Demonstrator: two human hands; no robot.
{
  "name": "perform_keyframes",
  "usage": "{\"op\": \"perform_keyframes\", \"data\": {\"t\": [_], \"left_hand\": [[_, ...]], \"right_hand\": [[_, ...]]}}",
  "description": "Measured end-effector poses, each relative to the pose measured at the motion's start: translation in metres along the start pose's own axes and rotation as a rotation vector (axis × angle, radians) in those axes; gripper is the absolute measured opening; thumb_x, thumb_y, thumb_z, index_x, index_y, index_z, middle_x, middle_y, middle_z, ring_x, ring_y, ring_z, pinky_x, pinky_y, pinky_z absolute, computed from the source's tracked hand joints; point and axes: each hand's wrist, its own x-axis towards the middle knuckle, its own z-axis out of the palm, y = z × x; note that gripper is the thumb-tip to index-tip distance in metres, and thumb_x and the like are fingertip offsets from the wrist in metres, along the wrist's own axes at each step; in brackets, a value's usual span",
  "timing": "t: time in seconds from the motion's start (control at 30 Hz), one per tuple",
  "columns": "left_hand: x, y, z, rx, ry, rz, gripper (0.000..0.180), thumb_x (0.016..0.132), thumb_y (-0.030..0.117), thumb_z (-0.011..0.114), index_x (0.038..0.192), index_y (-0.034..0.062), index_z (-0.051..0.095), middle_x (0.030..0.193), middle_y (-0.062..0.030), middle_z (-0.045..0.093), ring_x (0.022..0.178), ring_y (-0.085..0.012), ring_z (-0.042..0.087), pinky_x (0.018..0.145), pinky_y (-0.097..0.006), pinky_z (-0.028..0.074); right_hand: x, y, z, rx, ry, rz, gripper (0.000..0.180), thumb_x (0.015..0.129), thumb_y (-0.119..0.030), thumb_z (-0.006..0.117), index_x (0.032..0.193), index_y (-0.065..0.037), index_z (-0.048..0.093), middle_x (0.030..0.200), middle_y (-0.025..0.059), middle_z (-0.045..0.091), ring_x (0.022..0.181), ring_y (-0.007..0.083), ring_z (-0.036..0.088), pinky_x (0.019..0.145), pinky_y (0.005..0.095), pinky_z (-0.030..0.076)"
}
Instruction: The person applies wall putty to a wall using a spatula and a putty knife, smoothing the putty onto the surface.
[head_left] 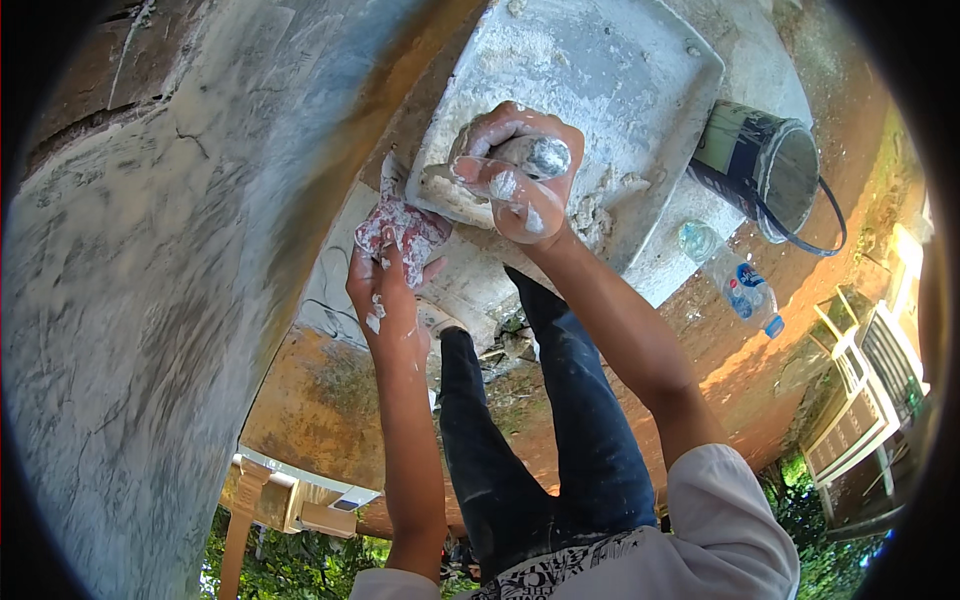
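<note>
Gripping a trowel (470, 190) by its round, plaster-caked handle, the right hand (522, 170) was closed tight around it, fingers wrapped over and smeared white. The trowel's pale blade ran out to the left from under the fist and lay against the edge of a large grey mortar board (600, 70), which was crusted with dried and wet plaster and had loose lumps clinging near its lower rim. The left hand (385, 285) was raised just below and to the left of the blade, fingers pinched shut on a red and white patterned cloth (400, 228) that touched the blade's near corner. The two hands were apart but close, the cloth bridging the gap between them.

To the left rose a curved, rough plastered wall (130, 300), grey and streaked with fine cracks. To the right of the board stood a dark paint bucket (765, 160) with a wire handle, its open mouth showing a pale inside. A clear plastic bottle (730, 280) with a blue cap lay just below the bucket on the orange-brown ground. The person's legs in dark jeans (540, 440) stretched beneath the forearms.
</note>
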Motion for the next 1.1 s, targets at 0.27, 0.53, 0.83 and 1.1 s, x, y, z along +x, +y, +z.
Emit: {"op": "perform_keyframes", "data": {"t": [0.27, 0.53, 0.83, 1.1], "left_hand": [[-0.001, -0.001, -0.001, -0.006, 0.018, 0.001, 0.026, 0.096, 0.009, 0.047, 0.118, -0.0001, 0.055, 0.115, -0.0107, 0.061, 0.098, -0.0227, 0.064, 0.077, -0.041, 0.059], [-0.006, -0.01, -0.013, -0.043, 0.003, -0.003, 0.034, 0.095, 0.007, 0.046, 0.128, 0.002, 0.047, 0.123, -0.0126, 0.057, 0.107, -0.0262, 0.061, 0.087, -0.048, 0.053], [-0.033, 0.025, -0.036, -0.106, 0.155, 0.083, 0.035, 0.094, 0.01, 0.048, 0.128, 0.001, 0.045, 0.124, -0.0154, 0.055, 0.108, -0.0301, 0.06, 0.085, -0.051, 0.055], [-0.052, 0.035, -0.021, -0.101, 0.077, 0.022, 0.033, 0.095, 0.01, 0.048, 0.127, -0.0006, 0.047, 0.124, -0.0154, 0.056, 0.105, -0.0291, 0.061, 0.08, -0.051, 0.056]], "right_hand": [[0.001, 0.011, -0.074, 0.445, 0.279, 0.026, 0.027, 0.081, -0.03, 0.057, 0.086, -0.004, 0.054, 0.072, 0.0082, 0.052, 0.058, 0.0202, 0.053, 0.053, 0.0357, 0.046], [-0.013, 0.032, -0.08, 0.421, 0.634, 0.15, 0.021, 0.075, -0.024, 0.052, 0.086, -0.007, 0.051, 0.061, 0.007, 0.047, 0.051, 0.0212, 0.048, 0.045, 0.0351, 0.042], [0.016, 0.034, -0.04, 0.573, 1.025, 0.324, 0.017, 0.08, -0.024, 0.038, 0.073, -0.013, 0.049, 0.059, 0.003, 0.041, 0.047, 0.0194, 0.035, 0.043, 0.0357, 0.033], [0.016, -0.02, -0.059, 0.497, 1.244, 0.327, 0.021, 0.083, -0.022, 0.041, 0.064, -0.012, 0.042, 0.056, 0.0028, 0.039, 0.046, 0.0181, 0.034, 0.046, 0.0314, 0.033]]}}
